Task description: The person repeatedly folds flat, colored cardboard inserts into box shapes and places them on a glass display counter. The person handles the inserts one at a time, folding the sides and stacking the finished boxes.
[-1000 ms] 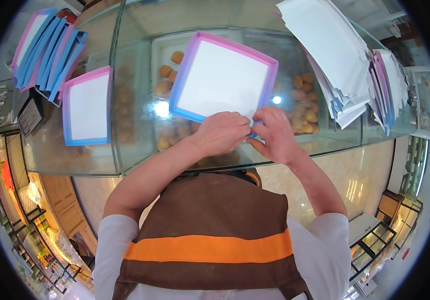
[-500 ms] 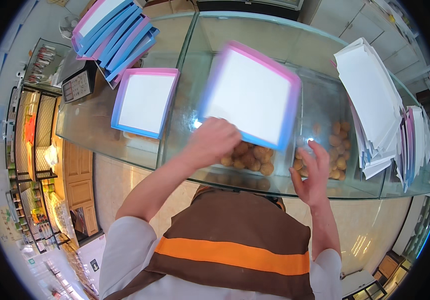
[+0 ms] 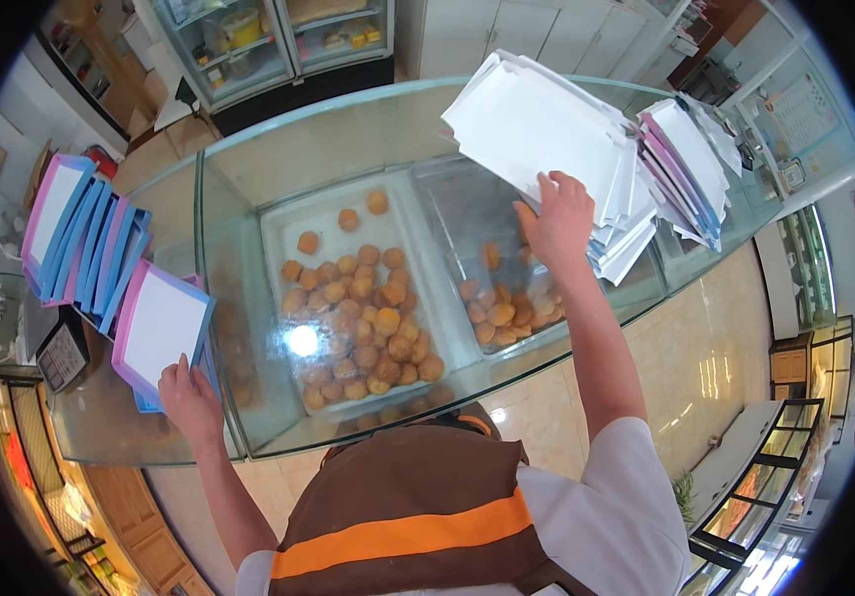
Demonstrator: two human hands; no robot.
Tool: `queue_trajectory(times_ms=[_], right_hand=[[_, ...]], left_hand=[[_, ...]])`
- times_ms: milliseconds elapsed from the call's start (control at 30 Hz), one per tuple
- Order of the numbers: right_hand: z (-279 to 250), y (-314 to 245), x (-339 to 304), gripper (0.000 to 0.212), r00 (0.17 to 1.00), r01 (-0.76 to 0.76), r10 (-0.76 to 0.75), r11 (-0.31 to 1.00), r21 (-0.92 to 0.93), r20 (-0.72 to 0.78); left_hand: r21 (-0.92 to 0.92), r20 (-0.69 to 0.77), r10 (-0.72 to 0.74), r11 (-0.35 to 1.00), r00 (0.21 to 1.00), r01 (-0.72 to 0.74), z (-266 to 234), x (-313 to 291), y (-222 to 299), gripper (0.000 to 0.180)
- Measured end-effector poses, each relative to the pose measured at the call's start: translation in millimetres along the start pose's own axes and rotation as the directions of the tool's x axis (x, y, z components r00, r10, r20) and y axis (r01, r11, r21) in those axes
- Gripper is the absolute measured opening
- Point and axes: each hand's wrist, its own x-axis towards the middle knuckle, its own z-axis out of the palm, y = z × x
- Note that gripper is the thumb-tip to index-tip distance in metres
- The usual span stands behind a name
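Observation:
My left hand (image 3: 191,399) is at the near edge of a shallow, open cardboard box (image 3: 161,323), white inside with pink and blue sides. Its fingers curl over the rim; the thumb is hidden. This box lies over another blue-sided one, beside a leaning stack of similar boxes (image 3: 85,238). On the right, my right hand (image 3: 562,223) touches the near edge of a pile of flat white cardboard sheets (image 3: 537,124). Its fingers rest on the top sheet and its thumb stands apart by the edge.
Under the glass counter top (image 3: 239,214), round brown baked pieces (image 3: 353,323) fill a white tray, with more in a clear container (image 3: 512,316). More folded card (image 3: 686,159) stands at the right end. A dark device with keys (image 3: 63,353) sits at the left.
My left hand has carried the box from mid-counter leftward onto the other box. My right hand has moved up to the white sheets. The view has turned right.

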Motion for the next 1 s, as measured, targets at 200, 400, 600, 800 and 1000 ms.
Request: queue_trajectory(times_ms=[200,400,600,800,1000], right_hand=[[-5,16,30,0.021,0.971,-0.092,0.079,0.995,-0.046,-0.227],[-90,-27,58,0.012,0.831,0.045,0.121,0.958,0.282,-0.543],[-145,-85,31,0.036,0.878,-0.211,0.456,0.104,0.972,0.142],[-108,-101,-27,0.036,0.757,-0.649,0.077,-0.031,0.760,0.649],[-107,-133,-60,0.063,0.953,-0.231,0.209,0.042,0.972,0.218]], left_hand=[[-0.175,-0.214,-0.015,0.984,0.977,-0.024,-27,4,29,0.029],[-0.355,-0.363,-0.012,0.926,0.932,-0.127,-47,11,61,0.032],[-0.876,-0.275,-0.132,0.443,0.952,-0.192,-79,77,136,0.059],[-0.960,0.247,-0.225,-0.187,0.943,0.207,-61,74,140,0.056],[-0.934,0.220,0.054,-0.277,0.974,0.226,-29,29,79,0.073]])
